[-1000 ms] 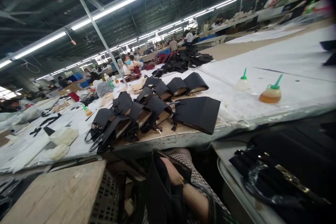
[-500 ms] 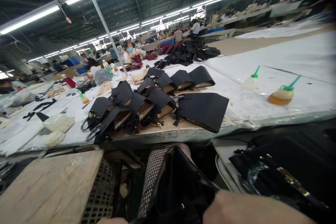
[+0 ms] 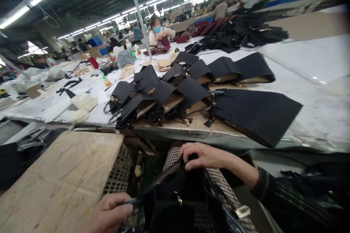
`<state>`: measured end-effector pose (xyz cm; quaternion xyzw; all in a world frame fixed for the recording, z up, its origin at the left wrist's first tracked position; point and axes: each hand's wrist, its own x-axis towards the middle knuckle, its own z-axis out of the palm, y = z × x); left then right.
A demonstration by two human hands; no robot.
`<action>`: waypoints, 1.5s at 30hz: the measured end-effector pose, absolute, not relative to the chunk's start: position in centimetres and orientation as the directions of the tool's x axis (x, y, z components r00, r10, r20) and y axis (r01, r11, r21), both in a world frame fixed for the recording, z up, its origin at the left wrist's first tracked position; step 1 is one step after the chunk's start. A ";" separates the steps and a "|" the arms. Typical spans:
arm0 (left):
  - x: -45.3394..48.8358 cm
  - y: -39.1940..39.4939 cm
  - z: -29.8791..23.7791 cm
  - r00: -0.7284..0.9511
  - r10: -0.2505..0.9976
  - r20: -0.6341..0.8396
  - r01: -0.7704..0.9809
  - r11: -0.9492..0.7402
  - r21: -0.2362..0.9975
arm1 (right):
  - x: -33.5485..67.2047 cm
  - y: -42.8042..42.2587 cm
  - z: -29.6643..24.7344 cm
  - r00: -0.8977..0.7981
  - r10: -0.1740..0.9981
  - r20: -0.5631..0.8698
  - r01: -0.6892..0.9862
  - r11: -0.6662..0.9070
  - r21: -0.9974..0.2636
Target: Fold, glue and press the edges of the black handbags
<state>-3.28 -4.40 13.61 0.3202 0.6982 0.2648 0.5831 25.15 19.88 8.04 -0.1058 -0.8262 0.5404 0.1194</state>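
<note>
A glossy black handbag (image 3: 166, 204) with small gold fittings lies across my lap, over checkered trousers. My right hand (image 3: 202, 156) is closed on its far top edge, thumb and fingers pinching the black material. At the bag's left side my left hand (image 3: 113, 207) grips a dark strap-like part that looks wrapped in clear plastic; its lower fingers are partly hidden. Beyond my knees, on the table edge, a large black bag piece (image 3: 257, 111) lies on its side. Several more black bags (image 3: 169, 96) with tan insides stand in rows to its left.
A wooden board (image 3: 54, 178) on a plastic crate (image 3: 117, 174) is at my left. The white table (image 3: 62, 111) carries glue bottles (image 3: 106, 80), black strips (image 3: 69, 85) and a dark heap (image 3: 235, 34). A metal pole (image 3: 138, 14) rises behind. A co-worker (image 3: 161, 34) handles maroon pieces across the table.
My view has turned left. My right hand has moved forward to the bag's far edge, and my left hand has come further into view at its left side.
</note>
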 end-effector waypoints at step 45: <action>5.3 -2.7 12.0 -0.506 0.851 -0.143 0.415 0.386 0.824 | 24.8 17.8 10.9 -0.941 0.336 -0.041 0.308 0.797 -0.521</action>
